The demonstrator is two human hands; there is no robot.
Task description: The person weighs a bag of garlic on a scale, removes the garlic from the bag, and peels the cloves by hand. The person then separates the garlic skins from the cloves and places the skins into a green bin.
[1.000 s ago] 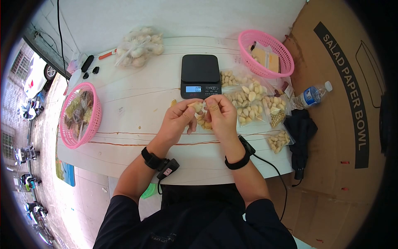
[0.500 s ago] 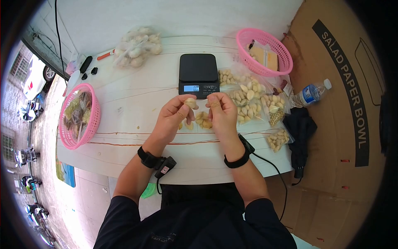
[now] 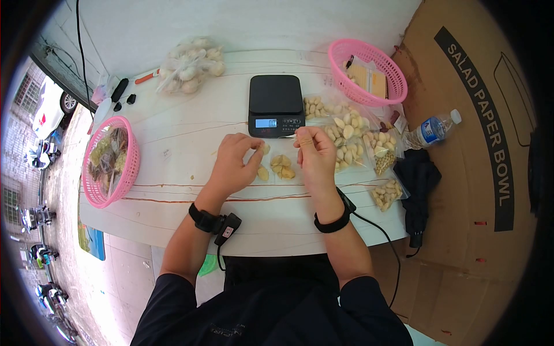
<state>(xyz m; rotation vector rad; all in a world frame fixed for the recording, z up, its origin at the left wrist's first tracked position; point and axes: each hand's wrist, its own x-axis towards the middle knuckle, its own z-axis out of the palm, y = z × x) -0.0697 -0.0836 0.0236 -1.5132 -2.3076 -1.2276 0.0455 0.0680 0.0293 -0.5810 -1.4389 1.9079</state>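
Note:
My left hand (image 3: 234, 163) is closed in a pinch on a small pale clove (image 3: 265, 149), low over the white table left of a small pile. My right hand (image 3: 316, 157) is closed, thumb against forefinger, around a thin pale item whose tip (image 3: 289, 136) points left, just below the scale; what it is cannot be made out. Between the hands lies a small pile of yellowish pieces (image 3: 282, 166), with one loose piece (image 3: 263, 173) to its left. The black scale (image 3: 276, 95) stands beyond, its display lit. Bags of pale cloves (image 3: 348, 128) lie beside my right hand.
A pink basket (image 3: 134, 167) with bagged items stands left; another (image 3: 398, 92) holds a notebook at back right. A bag of bulbs (image 3: 191, 66) lies at the back. At right are a water bottle (image 3: 434, 130), a black umbrella (image 3: 416, 190) and a cardboard box (image 3: 461, 259).
My left hand has turned palm down and lowered toward the table with its clove. My right hand has shifted slightly right, and a gap has opened between the hands, uncovering the pile.

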